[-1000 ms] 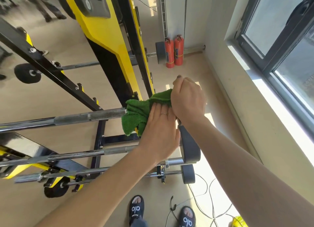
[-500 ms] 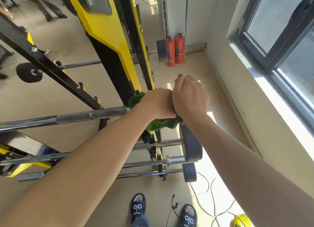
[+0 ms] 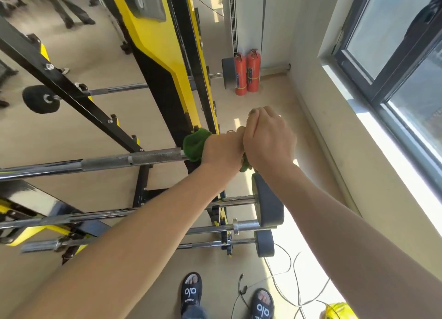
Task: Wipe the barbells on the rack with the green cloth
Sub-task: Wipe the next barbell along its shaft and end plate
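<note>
The top barbell (image 3: pixel 134 159) lies across the yellow-and-black rack (image 3: pixel 165 62). The left hand (image 3: pixel 221 149) grips the green cloth (image 3: pixel 193 144) wrapped round the bar where its knurled section ends. The right hand (image 3: pixel 267 139) is closed in a fist hard against it, apparently on the bar's end. Judged early: three lower barbells (image 3: pixel 229 227) appear untouched. Nearby stand two fire extinguishers (image 3: pixel 247 72). Loose cables (image 3: pixel 282 275) by the feet pose a trip hazard.
</note>
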{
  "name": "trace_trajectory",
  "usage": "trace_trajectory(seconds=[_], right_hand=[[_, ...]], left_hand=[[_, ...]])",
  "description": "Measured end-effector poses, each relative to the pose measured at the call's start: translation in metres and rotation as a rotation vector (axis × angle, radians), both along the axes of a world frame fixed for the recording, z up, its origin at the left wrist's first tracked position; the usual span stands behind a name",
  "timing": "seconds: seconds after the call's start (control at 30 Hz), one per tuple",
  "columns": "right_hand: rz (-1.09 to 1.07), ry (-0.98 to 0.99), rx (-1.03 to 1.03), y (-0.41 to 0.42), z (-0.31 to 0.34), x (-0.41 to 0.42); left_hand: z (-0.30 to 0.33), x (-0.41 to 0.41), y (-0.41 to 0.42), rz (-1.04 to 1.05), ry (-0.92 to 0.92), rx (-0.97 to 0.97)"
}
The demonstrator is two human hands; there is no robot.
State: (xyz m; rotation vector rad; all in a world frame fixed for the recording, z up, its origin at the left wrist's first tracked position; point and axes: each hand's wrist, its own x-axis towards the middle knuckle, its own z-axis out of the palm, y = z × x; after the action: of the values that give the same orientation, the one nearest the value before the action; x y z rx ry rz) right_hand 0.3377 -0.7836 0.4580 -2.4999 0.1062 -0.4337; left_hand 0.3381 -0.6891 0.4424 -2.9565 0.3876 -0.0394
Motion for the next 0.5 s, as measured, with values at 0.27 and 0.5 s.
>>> trace_trajectory(seconds=[0.27,0.5], right_hand=[[0.009,-0.003,0.042,-0.003,0.000,0.000],[-0.018,0.005,0.025,-0.003,0.001,0.001]], left_hand=[[0.006,0.006,0.056,-0.195,0.153,-0.097],[0.028,-0.013,0.115,-0.291,0.175,-0.338]])
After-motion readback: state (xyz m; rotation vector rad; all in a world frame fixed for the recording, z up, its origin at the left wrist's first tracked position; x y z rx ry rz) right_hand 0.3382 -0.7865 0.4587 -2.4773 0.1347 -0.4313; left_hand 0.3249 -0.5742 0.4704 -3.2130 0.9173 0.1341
